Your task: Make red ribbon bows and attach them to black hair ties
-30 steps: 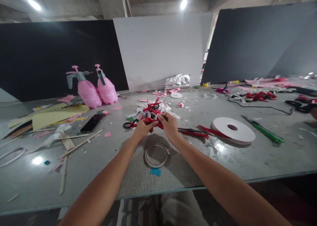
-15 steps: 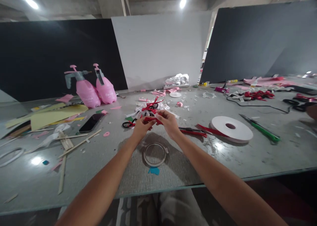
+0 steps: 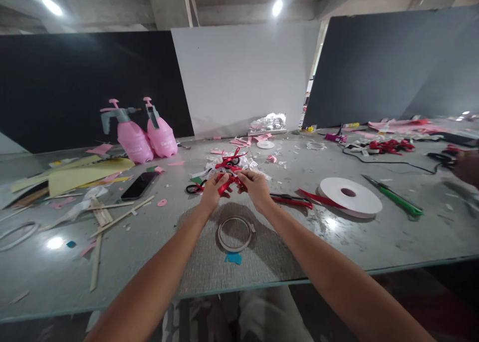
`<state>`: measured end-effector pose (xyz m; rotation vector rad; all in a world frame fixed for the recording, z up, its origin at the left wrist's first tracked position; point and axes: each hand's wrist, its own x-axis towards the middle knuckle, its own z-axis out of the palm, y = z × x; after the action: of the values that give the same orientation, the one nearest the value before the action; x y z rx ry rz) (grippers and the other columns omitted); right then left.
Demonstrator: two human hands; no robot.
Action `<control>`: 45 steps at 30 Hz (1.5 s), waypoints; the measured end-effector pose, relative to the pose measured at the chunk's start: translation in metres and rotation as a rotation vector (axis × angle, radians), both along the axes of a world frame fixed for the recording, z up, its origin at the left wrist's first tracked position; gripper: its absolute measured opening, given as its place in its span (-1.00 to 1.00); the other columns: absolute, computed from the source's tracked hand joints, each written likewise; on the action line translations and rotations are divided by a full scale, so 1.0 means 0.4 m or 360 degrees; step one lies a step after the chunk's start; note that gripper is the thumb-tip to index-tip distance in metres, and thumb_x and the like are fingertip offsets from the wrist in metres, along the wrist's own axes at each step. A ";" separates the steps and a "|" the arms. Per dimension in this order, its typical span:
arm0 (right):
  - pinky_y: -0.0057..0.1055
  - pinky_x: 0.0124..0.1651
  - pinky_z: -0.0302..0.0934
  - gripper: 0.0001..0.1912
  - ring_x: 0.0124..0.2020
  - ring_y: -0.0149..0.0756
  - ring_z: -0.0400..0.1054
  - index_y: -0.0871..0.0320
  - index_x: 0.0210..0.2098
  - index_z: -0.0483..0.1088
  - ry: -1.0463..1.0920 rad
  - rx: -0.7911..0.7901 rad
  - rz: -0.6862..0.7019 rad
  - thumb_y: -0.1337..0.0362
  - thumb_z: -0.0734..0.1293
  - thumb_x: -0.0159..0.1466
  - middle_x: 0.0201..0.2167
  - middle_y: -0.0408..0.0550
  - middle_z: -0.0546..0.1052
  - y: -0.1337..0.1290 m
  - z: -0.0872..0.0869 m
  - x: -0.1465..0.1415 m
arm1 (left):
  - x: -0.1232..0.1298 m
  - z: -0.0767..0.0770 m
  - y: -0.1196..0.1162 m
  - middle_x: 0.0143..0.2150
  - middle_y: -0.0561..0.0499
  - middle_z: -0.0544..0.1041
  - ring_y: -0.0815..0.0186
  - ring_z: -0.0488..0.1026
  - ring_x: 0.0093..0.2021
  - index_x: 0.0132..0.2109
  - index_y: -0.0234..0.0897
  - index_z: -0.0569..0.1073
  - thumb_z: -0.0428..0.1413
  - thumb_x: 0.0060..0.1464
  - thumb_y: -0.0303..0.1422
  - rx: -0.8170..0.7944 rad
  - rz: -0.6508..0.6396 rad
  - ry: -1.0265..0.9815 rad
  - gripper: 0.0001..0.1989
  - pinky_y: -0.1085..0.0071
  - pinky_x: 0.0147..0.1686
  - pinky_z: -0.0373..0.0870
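Red ribbon (image 3: 225, 183) is pinched between my two hands above the table. My left hand (image 3: 212, 191) has its fingers closed on the left part of it, and my right hand (image 3: 253, 187) closes on the right part. Just behind them lies a heap of white scraps (image 3: 247, 165) with red ribbon pieces (image 3: 229, 158) on top. Dark scissor handles (image 3: 195, 187) show left of the heap. A narrow tape roll (image 3: 234, 234) lies flat below my hands, with a blue scrap (image 3: 234, 258) by it. Red-handled cutter (image 3: 295, 200) rests right of my right hand.
A large white ribbon roll (image 3: 362, 198) and a green cutter (image 3: 402, 198) lie to the right. Pink spray bottles (image 3: 134, 141), a phone (image 3: 139, 185), yellow paper (image 3: 88, 174) and wooden sticks (image 3: 96, 262) occupy the left. At the far right, another person's hand (image 3: 466, 168) is near black scissors.
My hands have come slightly lower and nearer, and the red ribbon between them has changed shape. At the far right, the other person's hand has moved further into view and reached the black scissors.
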<state>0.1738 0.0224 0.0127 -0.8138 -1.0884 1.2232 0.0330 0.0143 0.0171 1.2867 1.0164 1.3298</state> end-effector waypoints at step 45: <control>-0.49 -0.53 -0.09 -0.67 -0.61 -0.46 0.05 0.17 -0.48 0.34 -0.0670 0.0398 -0.0290 0.03 0.24 0.19 -0.66 -0.24 0.22 0.004 0.002 0.025 | -0.002 -0.019 0.014 -0.49 0.07 0.42 0.44 0.35 -0.59 -0.26 -0.33 0.46 0.22 -0.08 -0.01 -0.0025 -0.0051 0.0055 -0.56 0.48 -0.56 0.34</control>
<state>0.1839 0.0238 0.0134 -0.9753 -1.4388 0.7594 0.0322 0.0200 0.0097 1.3132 1.0242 1.2769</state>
